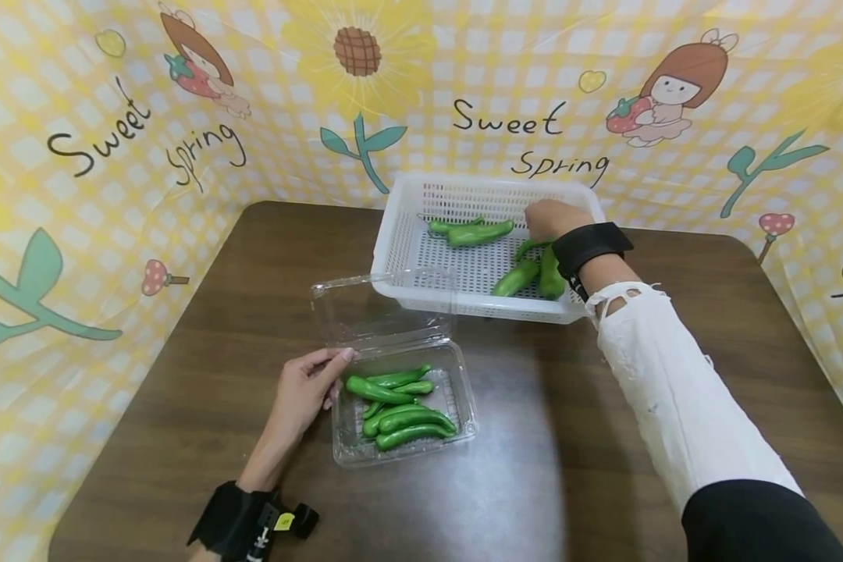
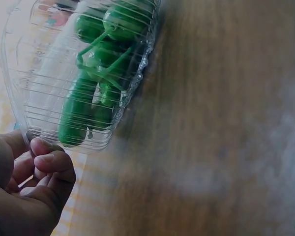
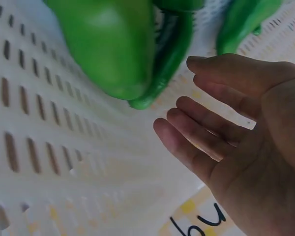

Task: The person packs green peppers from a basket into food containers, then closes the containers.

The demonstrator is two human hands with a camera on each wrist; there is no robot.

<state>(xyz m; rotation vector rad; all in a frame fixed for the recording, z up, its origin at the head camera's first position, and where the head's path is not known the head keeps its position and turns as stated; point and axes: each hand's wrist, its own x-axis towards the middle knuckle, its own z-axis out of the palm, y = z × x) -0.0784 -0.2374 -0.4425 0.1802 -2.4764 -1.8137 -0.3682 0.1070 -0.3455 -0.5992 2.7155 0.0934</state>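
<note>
My left hand (image 1: pixel 302 390) pinches the left edge of a clear plastic clamshell box (image 1: pixel 469 398), thumb on top. In the left wrist view, thumb and fingertips close on its rim, and green peppers show through the ribbed wall. Several slim green peppers (image 1: pixel 416 419) lie inside the box. Over the right end of a white perforated basket (image 1: pixel 478 306) my right hand (image 1: pixel 551 218) reaches in. The right wrist view shows its fingers relaxed and holding nothing, just beside a broad green pepper (image 3: pixel 108 44) and a thinner one (image 3: pixel 169 59).
The box's raised transparent lid (image 1: pixel 386 312) leans back by the basket's front left corner. Two green peppers (image 1: pixel 481 232) lie at the basket's back left, others (image 1: pixel 516 279) at its front right. A patterned cloth (image 1: pixel 421 101) hangs behind the brown table (image 1: pixel 218 328).
</note>
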